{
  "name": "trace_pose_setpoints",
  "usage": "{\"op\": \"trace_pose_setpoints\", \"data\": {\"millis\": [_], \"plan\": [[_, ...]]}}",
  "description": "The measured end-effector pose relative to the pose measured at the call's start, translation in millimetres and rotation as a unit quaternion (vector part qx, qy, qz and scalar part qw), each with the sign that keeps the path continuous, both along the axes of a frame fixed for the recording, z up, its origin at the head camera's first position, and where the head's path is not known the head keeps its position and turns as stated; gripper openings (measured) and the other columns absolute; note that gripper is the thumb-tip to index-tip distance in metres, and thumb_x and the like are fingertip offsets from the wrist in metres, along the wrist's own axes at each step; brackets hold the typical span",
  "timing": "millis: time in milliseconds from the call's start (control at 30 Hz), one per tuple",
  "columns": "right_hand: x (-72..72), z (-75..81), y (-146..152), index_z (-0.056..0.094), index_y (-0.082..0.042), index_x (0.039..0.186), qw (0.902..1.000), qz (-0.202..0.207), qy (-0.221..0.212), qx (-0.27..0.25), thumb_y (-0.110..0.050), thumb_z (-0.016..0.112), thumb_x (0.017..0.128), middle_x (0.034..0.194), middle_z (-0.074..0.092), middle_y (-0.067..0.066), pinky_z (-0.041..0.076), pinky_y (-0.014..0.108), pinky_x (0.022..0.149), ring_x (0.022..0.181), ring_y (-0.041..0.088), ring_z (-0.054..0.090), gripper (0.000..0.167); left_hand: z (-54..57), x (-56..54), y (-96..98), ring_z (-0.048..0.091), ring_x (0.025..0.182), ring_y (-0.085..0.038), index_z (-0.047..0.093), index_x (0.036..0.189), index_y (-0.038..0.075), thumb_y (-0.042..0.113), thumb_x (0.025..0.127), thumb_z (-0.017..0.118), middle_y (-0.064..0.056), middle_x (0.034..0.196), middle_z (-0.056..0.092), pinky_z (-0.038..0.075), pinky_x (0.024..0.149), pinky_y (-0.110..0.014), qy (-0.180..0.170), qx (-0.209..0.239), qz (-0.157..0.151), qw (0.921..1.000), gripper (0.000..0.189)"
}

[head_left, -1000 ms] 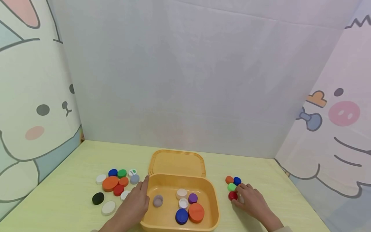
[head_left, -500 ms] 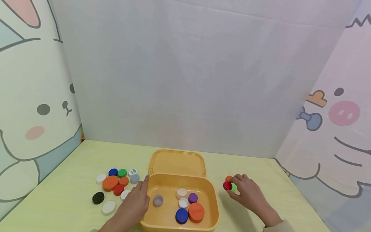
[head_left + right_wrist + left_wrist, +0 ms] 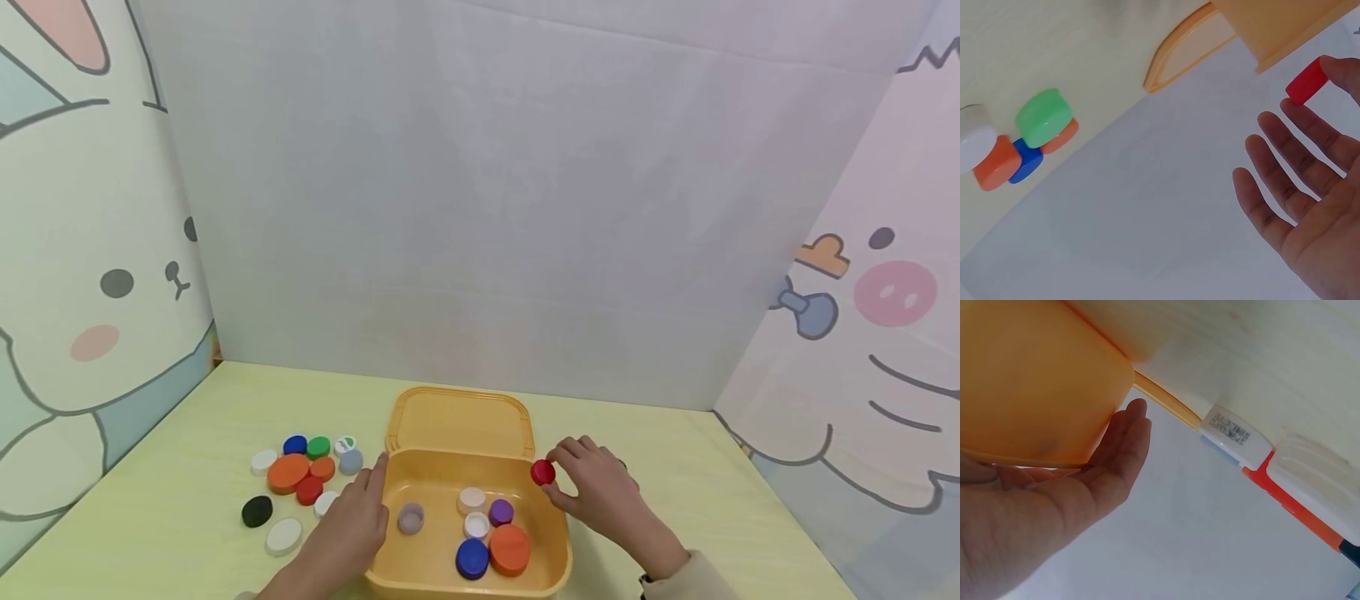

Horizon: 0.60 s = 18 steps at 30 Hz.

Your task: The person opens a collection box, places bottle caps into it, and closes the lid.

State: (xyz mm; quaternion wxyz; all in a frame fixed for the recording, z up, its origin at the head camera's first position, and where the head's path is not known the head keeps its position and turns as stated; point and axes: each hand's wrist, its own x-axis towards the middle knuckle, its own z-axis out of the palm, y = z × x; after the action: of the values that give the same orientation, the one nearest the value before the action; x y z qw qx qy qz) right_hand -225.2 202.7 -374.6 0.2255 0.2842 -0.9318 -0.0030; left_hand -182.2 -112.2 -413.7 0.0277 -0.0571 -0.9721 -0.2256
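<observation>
Between thumb and forefinger my right hand [image 3: 600, 493] pinches a red bottle cap [image 3: 543, 472], held by the upper right rim of the orange plastic box [image 3: 427, 562]. The right wrist view shows the same red cap [image 3: 1307, 81], with the other fingers spread loosely. My left hand [image 3: 347, 525] grips the box's left side near its far corner; in the left wrist view the fingers [image 3: 1125, 447] lie against the outer wall. Inside the box sit several caps, among them an orange one [image 3: 510, 550], a blue one [image 3: 472, 558] and a purple one [image 3: 501, 512].
The orange lid [image 3: 461, 421] lies behind the box. On the left is a cluster of caps, including a black one [image 3: 257, 511] and a large orange one [image 3: 288, 473]. Caps on the right, like a green one [image 3: 1044, 117], are mostly hidden by my right hand in the head view.
My right hand has picked up the red cap from the right group and carried it left to the box's rim. My left hand has stayed on the box.
</observation>
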Motion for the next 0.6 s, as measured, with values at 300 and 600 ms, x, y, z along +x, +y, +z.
{"op": "trace_pose_setpoints", "data": {"millis": [300,600], "plan": [[4.4,-3.2,-35.4,0.063,-0.02,0.094,0.9955,0.026,-0.086,0.032,-0.042,0.068,0.076,0.092,0.059,-0.006,0.039,0.022,0.062,0.08,0.011,0.046,0.028,0.4,-0.6,0.7,0.053,0.085,-0.02,0.029,0.14,0.001,0.013,0.087,0.05,-0.014,0.113,0.052,0.051,0.082,-0.044,-0.002,-0.004,0.002,1.0,0.058],[8.5,-13.4,-61.2,0.064,-0.022,0.097,0.9872,0.038,-0.132,0.081,-0.045,0.068,0.075,0.097,0.061,-0.006,0.048,0.029,0.075,0.089,0.013,0.05,0.032,0.9,-0.6,0.4,0.053,0.084,-0.02,0.029,0.14,0.0,0.013,0.087,0.051,-0.014,0.114,0.052,0.051,0.082,-0.045,-0.007,-0.009,0.004,0.9999,0.059]]}}
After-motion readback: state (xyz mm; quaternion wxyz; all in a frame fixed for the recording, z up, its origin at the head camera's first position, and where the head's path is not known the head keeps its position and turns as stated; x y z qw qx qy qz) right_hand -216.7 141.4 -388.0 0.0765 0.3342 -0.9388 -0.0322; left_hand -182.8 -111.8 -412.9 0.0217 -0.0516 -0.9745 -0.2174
